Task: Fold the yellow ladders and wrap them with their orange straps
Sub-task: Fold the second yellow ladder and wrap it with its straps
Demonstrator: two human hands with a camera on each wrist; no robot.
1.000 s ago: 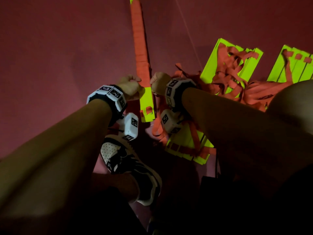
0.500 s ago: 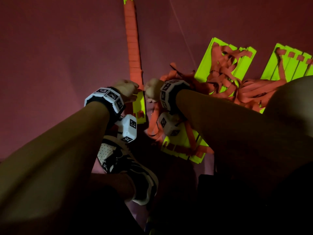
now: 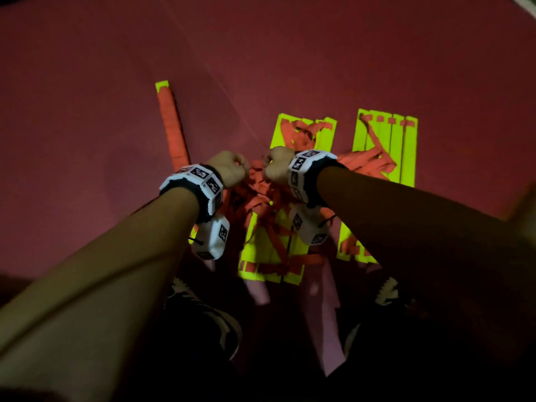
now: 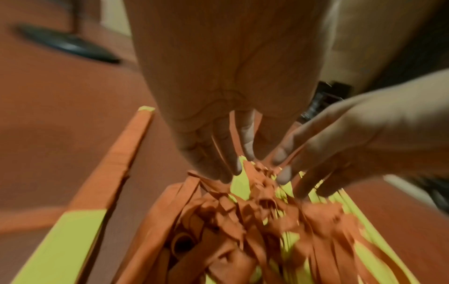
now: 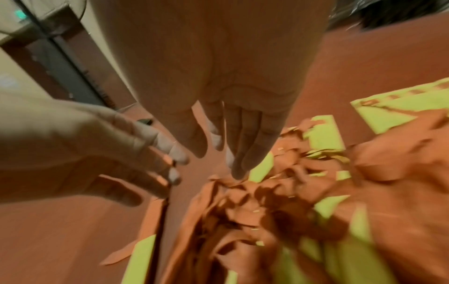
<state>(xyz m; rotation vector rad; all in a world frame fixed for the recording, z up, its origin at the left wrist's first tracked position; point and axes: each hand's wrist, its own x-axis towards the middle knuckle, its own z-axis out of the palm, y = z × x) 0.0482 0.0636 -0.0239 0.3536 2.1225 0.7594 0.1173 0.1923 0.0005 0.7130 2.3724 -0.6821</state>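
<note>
A long ladder (image 3: 171, 132) folded into a bar and wound in orange strap lies on the red floor at the left, untouched; it also shows as the wrapped ladder (image 4: 114, 165) in the left wrist view. Both hands hover close together over a tangle of orange straps (image 3: 258, 195) piled on a folded yellow ladder (image 3: 262, 252). My left hand (image 3: 232, 169) points its straight fingers (image 4: 228, 153) down onto the strap tangle (image 4: 257, 194). My right hand (image 3: 277, 166) does the same, its fingers (image 5: 243, 151) just above the straps (image 5: 262, 194). Neither hand grips anything visibly; both wrist views are blurred.
Two more folded yellow ladders with loose orange straps lie beyond and to the right, one ladder (image 3: 322, 130) behind the hands and another ladder (image 3: 403, 146) at the right. My shoes (image 3: 220, 323) stand close to the near ladder. Bare red floor (image 3: 87, 111) spreads to the left.
Both hands held the wrapped bar ladder's near end before. It now lies on the floor at the left, and both hands have moved right onto the strap tangle.
</note>
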